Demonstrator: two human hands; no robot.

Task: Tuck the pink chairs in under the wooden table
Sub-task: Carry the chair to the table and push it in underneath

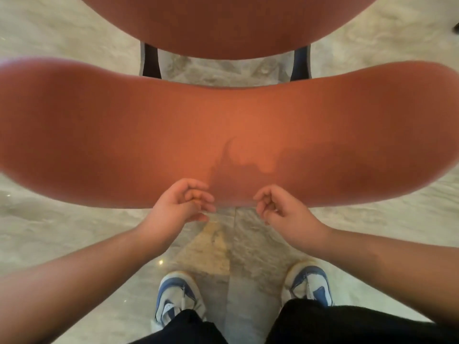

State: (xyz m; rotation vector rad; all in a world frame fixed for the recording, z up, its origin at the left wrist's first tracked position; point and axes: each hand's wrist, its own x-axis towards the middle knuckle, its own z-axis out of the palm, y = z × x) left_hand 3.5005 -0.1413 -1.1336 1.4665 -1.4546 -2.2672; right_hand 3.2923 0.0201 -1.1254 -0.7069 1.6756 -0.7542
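Person is standing on a marbled floor [49,232], looking straight down over a pink chair. The curved backrest [223,125] is filling the middle of the view from 9 to 3 o'clock, with the seat [223,23] beyond it at 12 o'clock and two dark legs [151,63] showing in the gap between seat and backrest. No table is showing here, so whether the chair is tucked in cannot be told. Left hand [180,204] is hovering at the near edge of the backrest, just left of centre, fingers loosely curled with the thumb lying close to the fingertips, holding nothing; whether it is touching the fabric cannot be told. Right hand [280,207] is mirroring it just right of centre, fingers loosely curled inward, also holding nothing, contact with the backrest unclear. The two hands are near each other but apart, casting shadows onto the backrest above them. Bare forearms are coming in from 8 and 4 o'clock. At 6 o'clock two blue-and-white sneakers [177,301] are planted on the floor, with black trousers [347,324] at the bottom edge.
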